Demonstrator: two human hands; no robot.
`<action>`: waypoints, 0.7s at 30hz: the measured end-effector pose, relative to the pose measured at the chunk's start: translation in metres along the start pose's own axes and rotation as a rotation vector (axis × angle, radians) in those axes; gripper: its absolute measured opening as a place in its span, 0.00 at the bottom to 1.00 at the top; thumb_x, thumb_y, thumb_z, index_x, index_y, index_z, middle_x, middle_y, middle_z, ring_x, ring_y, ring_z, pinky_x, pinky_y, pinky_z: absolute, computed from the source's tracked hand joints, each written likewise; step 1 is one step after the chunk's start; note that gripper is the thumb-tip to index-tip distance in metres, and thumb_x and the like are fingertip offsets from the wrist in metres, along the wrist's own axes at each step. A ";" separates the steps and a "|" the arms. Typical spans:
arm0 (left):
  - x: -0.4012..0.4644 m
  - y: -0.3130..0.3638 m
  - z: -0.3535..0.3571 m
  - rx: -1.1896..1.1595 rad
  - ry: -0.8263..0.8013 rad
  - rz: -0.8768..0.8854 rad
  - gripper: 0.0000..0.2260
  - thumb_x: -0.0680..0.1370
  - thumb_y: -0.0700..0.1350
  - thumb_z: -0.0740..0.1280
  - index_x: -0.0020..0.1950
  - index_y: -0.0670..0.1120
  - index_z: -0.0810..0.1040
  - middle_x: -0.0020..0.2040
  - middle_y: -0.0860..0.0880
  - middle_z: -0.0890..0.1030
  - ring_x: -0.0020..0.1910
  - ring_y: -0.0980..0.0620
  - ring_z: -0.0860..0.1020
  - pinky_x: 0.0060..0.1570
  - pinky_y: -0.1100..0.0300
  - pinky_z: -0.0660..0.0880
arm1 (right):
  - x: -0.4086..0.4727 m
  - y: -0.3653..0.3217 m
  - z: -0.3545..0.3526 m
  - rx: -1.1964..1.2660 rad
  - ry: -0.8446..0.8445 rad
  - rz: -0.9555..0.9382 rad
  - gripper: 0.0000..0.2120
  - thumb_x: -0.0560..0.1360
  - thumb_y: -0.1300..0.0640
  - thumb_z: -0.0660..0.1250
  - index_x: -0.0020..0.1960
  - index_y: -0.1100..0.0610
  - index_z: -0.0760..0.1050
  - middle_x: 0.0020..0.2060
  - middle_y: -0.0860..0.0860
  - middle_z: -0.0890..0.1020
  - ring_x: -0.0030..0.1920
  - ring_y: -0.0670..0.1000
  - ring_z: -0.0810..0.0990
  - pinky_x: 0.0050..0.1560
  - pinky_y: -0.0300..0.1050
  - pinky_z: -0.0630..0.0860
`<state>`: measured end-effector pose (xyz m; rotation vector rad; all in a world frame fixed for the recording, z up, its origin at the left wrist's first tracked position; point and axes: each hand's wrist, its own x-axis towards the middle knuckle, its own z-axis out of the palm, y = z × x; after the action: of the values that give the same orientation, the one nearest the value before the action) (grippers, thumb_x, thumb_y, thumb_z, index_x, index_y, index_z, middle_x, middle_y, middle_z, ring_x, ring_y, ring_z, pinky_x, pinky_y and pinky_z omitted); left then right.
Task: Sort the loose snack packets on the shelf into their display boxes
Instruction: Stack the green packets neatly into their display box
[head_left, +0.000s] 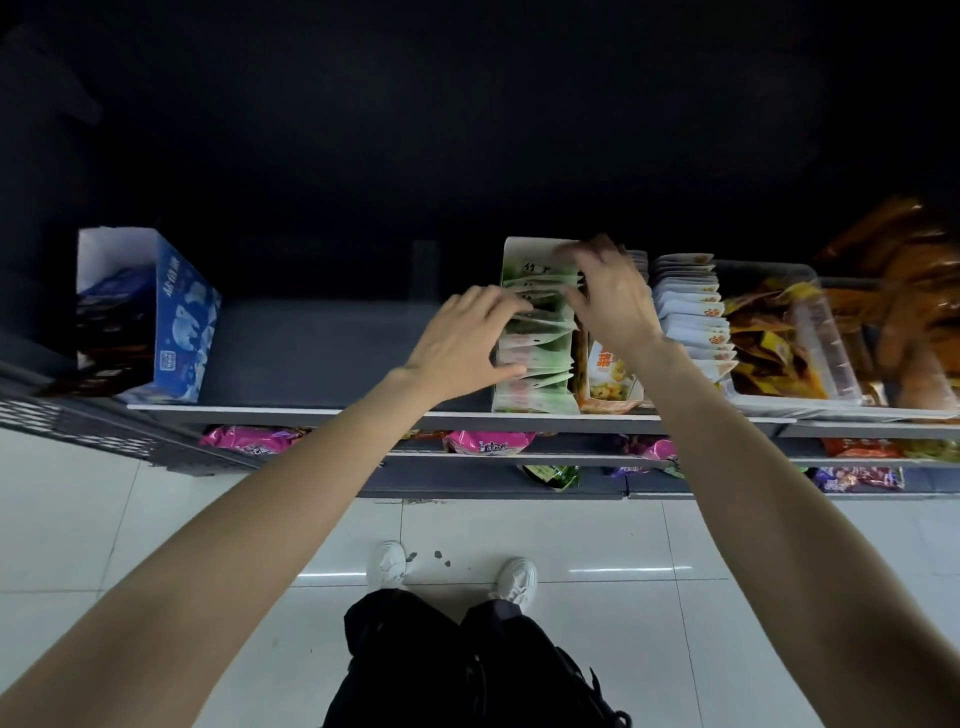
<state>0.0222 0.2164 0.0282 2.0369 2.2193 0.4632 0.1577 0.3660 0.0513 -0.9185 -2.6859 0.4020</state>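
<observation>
Evidently packets (537, 332): light, thin, floppy, slippery; pinch top edges.
Left hand (462, 338): fingers spread, steadying the row from 9 o'clock.
Right hand (613, 296): fingers curled among packets; grip unclear.

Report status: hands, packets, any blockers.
Left hand and right hand both on the green-and-white snack packets in the pale green cardboard display box. Right hand blurred, grip unclear. Nothing visibly in the way.

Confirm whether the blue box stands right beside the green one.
No: the blue box stands far left, with bare shelf between it and the green box.
</observation>
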 end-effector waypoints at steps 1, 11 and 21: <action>0.005 0.001 0.005 0.073 -0.007 0.024 0.25 0.73 0.55 0.69 0.67 0.46 0.71 0.64 0.46 0.74 0.61 0.47 0.72 0.59 0.53 0.67 | 0.000 0.003 0.000 0.000 -0.005 -0.026 0.15 0.77 0.61 0.64 0.63 0.55 0.75 0.60 0.58 0.74 0.61 0.59 0.71 0.56 0.57 0.73; 0.047 -0.009 -0.003 0.073 0.299 0.009 0.04 0.75 0.42 0.68 0.48 0.44 0.80 0.36 0.47 0.82 0.34 0.46 0.80 0.26 0.57 0.74 | -0.004 0.012 -0.012 -0.153 -0.285 -0.082 0.34 0.74 0.45 0.67 0.74 0.53 0.58 0.68 0.55 0.70 0.67 0.56 0.69 0.61 0.51 0.68; 0.009 0.000 0.005 0.120 0.107 0.161 0.24 0.71 0.64 0.64 0.59 0.49 0.76 0.56 0.50 0.78 0.55 0.49 0.73 0.55 0.56 0.66 | 0.042 0.004 0.007 -0.283 -0.048 -0.018 0.14 0.78 0.61 0.60 0.63 0.59 0.70 0.58 0.58 0.77 0.53 0.62 0.78 0.46 0.50 0.73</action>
<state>0.0223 0.2263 0.0242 2.3171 2.2004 0.4739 0.1257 0.3940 0.0509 -0.9684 -2.8413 0.0386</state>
